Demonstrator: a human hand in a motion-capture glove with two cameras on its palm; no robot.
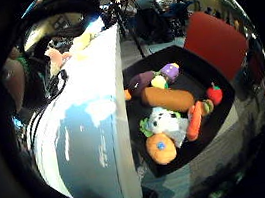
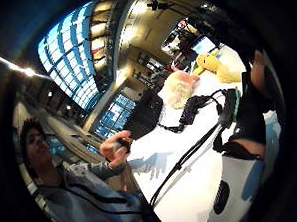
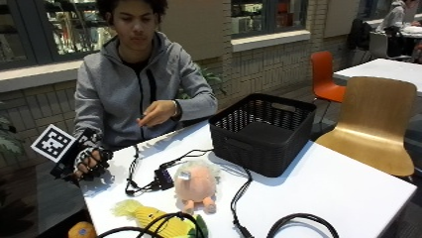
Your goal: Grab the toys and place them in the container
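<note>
Black mesh container (image 3: 264,133) stands on the white table (image 3: 342,188), at about 1 o'clock from the pink plush toy (image 3: 196,184) and well apart from it. Yellow plush toy (image 3: 155,220) lies at 7 o'clock of the pink one, near the table's front edge; cables run between and around both.

Right hand (image 3: 87,161) — gloved — hangs off the table's left edge, at 9 o'clock from the pink toy. Fingers look loosely curled and hold nothing. Bare left hand (image 3: 156,113) is raised above the table, fingers relaxed, empty.

Little-finger palm view: a black tray (image 1: 209,74) of assorted small toys sits on the floor beside the table — not the mesh container.

Status, judged: neither table toy is lifted yet; container appears empty as far as its visible wall and floor show.

Risks, judged:
- cables next to the pink toy could snag on the way up and drag it
- yellow toy close to the edge could be nudged off during a reach
</note>
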